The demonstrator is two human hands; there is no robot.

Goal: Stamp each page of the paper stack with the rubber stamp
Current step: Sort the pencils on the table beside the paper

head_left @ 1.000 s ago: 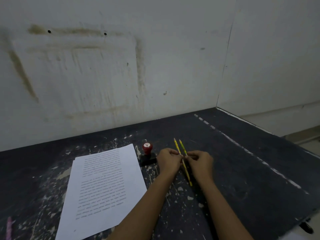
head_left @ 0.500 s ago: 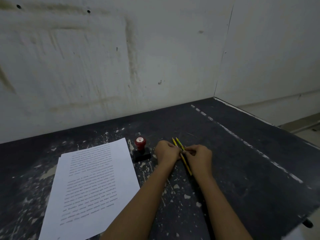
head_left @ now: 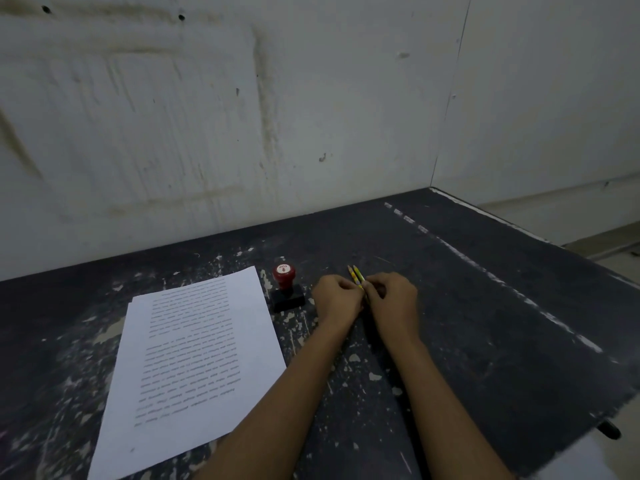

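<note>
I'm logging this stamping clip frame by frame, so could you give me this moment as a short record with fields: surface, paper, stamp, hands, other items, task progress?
surface: dark table, flecked with pale paint, against a white wall
paper: paper stack of printed pages, lying flat left of the hands
stamp: rubber stamp, red knob on black base, upright between paper and hands, untouched
left hand: left hand at two yellow pencils
right hand: right hand pinching the same pencils
task progress: no stamp mark visible on the top page
</note>
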